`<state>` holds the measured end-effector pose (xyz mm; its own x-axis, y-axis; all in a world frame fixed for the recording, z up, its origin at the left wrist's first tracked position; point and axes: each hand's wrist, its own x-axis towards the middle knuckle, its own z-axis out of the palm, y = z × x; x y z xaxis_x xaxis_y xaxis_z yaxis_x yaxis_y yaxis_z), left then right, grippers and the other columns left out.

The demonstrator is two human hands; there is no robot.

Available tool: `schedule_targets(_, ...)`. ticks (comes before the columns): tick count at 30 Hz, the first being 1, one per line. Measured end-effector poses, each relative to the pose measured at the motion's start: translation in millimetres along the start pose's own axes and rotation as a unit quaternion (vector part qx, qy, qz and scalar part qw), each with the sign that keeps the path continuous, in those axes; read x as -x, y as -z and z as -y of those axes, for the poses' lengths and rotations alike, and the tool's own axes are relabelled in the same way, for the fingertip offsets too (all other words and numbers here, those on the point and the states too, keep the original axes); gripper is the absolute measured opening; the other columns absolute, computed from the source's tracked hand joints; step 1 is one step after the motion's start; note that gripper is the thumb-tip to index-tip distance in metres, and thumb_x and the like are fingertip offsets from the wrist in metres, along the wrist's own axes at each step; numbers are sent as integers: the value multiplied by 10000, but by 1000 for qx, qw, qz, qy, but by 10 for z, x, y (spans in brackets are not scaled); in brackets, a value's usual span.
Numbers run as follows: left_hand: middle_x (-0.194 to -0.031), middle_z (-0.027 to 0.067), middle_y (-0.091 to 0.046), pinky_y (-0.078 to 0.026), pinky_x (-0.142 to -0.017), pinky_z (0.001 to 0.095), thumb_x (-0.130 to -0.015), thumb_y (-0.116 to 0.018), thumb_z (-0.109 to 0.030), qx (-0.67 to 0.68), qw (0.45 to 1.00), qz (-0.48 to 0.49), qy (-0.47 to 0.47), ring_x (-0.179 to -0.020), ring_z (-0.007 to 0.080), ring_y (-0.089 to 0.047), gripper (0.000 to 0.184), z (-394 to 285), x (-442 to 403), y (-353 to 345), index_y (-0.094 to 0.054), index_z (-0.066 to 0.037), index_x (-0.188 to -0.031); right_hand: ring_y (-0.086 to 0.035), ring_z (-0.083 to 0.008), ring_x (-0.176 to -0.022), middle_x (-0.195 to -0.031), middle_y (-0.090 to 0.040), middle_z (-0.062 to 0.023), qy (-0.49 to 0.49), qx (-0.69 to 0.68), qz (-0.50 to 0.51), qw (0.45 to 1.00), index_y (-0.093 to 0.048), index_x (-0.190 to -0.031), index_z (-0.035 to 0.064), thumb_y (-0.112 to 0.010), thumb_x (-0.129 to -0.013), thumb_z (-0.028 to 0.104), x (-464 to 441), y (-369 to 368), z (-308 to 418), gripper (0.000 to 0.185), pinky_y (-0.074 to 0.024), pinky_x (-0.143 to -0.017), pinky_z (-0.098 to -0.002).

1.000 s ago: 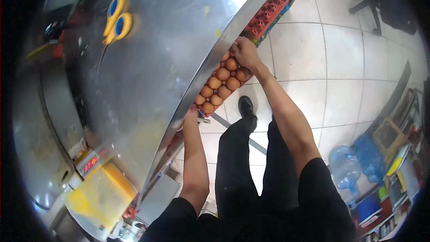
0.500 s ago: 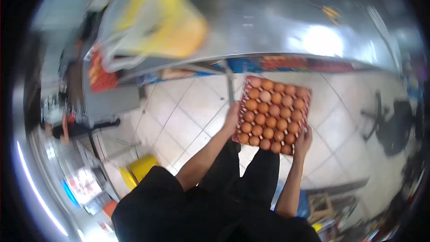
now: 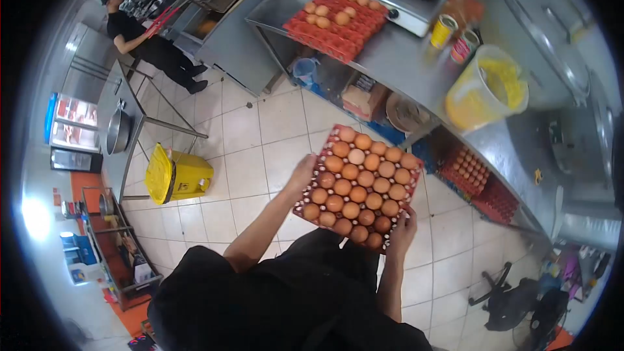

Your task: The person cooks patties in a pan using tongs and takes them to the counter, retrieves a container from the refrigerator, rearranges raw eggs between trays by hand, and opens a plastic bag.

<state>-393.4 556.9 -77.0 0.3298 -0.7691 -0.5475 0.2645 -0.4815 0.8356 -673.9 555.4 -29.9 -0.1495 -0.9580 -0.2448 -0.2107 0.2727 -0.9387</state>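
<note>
I carry a red egg tray [image 3: 414,184] full of brown eggs [image 3: 358,194] in front of my body, above the tiled floor. My left hand [image 3: 303,173] grips its left edge, fingers mostly hidden under the tray. At the lower right edge, my right hand [image 3: 403,228] is closed on the rim with the thumb on top. The tray is held roughly level. On the steel counter ahead rests another red egg tray [image 3: 338,50], only partly filled, with eggs in small groups.
A yellow-smeared bucket [image 3: 473,94], cans [image 3: 443,31] and a stove [image 3: 406,23] stand on the counter [image 3: 406,68]. More eggs [image 3: 469,168] sit on the lower shelf. At left are a yellow bin [image 3: 185,175], a steel table [image 3: 127,123] and another person [image 3: 146,42] holding something red.
My view has swung left, bringing the partly filled tray, the stove and the other person into clear sight. Both hands still hold the full egg tray, now turned slightly clockwise.
</note>
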Motion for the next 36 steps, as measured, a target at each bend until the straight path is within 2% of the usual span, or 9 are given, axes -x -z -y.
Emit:
schedule_targets(4,-947,83,-530,-463,-759,340,-940,-316,-406,31,997,-64,28,-852,198,-524,385,-654,-53,668,-505,-72,-969,-523,-155,-900,-999,-563,-95,81,-57,72,993,-520,-1082,-1,-436,-922,139,-350,-817,12,228,-431,-808,-281)
schedule_targets(9,-934,68,-544,-425,-805,327,-929,-364,-407,67,988,-135,-45,-852,177,-500,393,-1377,-472,1597,-533,-53,-946,-460,-90,-670,-826,-534,-42,16,-40,132,990,-531,-1064,41,-467,-912,161,-666,-2028,691,204,-400,-590,-242)
schedule_targets(13,-946,65,-541,-424,-815,331,-927,-374,-417,66,978,-190,-53,-869,179,-502,419,-1972,-767,2020,-533,-38,-1011,-554,-239,-785,-924,-583,-170,71,-105,158,979,-526,-1040,-1,-450,-905,167,-984,-2811,1165,228,-432,-720,-348)
schedule_targets(20,-1172,98,-520,-371,-942,324,-928,-376,-439,53,976,-196,-83,-1065,196,-489,524,-2919,-1716,2845,-481,7,-1183,-520,-287,-866,-992,-547,-174,47,-69,170,982,-523,-1062,17,-450,-901,155,-1527,-4240,1638,225,-401,-787,-375)
schedule_targets(26,-1187,106,-523,-414,-897,305,-922,-364,-470,-45,980,-170,-94,-1045,184,-519,555,-3212,-3147,3422,-499,-1,-1184,-504,-320,-874,-928,-523,-205,115,-63,66,989,-520,-1075,19,-462,-882,118,-2070,-5233,1675,224,-387,-798,-410)
schedule_targets(30,-1253,97,-484,-361,-952,308,-933,-329,-463,-120,978,-144,-87,-1133,188,-457,577,-3378,-4015,3533,-429,-10,-1275,-524,-336,-832,-939,-536,-217,-106,-142,58,982,-539,-1060,1,-469,-873,106,-2438,-5710,1670,225,-421,-779,-403)
schedule_targets(32,-1293,140,-448,-318,-988,329,-914,-349,-488,-71,993,-86,-45,-1188,235,-421,627,-3215,-4502,3634,-416,22,-1273,-540,-348,-789,-926,-540,-219,50,16,-46,998,-528,-1093,-13,-456,-871,94,-2617,-5887,1374,257,-437,-758,-400)
schedule_targets(34,-1327,149,-410,-290,-1010,334,-906,-337,-510,-150,982,-114,-4,-1229,246,-381,660,-3637,-4315,3282,-385,22,-1294,-561,-354,-801,-950,-559,-234,2,-13,-57,998,-520,-1108,-42,-443,-866,80,-2708,-6017,1387,281,-441,-765,-394)
schedule_targets(36,-1343,157,-390,-267,-1023,330,-902,-340,-513,-177,979,-97,-25,-1247,254,-360,668,-3639,-4585,3240,-375,23,-1300,-586,-233,-800,-927,-610,-189,6,-32,-70,997,-529,-1071,-58,-453,-874,76,-2753,-6020,1432,250,-451,-727,-331)
